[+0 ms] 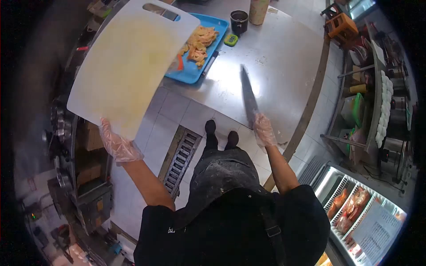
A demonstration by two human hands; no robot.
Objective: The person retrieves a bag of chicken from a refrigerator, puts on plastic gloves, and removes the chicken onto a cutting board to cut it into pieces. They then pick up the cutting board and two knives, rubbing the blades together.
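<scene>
In a clear plastic glove, my left hand (119, 144) grips the lower edge of a large white cutting board (128, 62), which is tilted up and has a yellowish stain across its face. The handle slot is at its far end. My right hand (265, 129), also gloved, is closed round the handle of a kitchen knife (248, 91), whose slightly blurred blade points away from me over the steel table (284, 57). Partly hidden behind the board, a blue tray (190, 78) holds pale yellow pieces that look like raw chicken (199, 44).
A dark cup (239, 22), a green timer (230, 40) and a tall container (258, 11) stand on the table. A floor drain grate (181, 157) lies at left. Shelving (355, 106) and a lit case with meat (350, 208) line the right side.
</scene>
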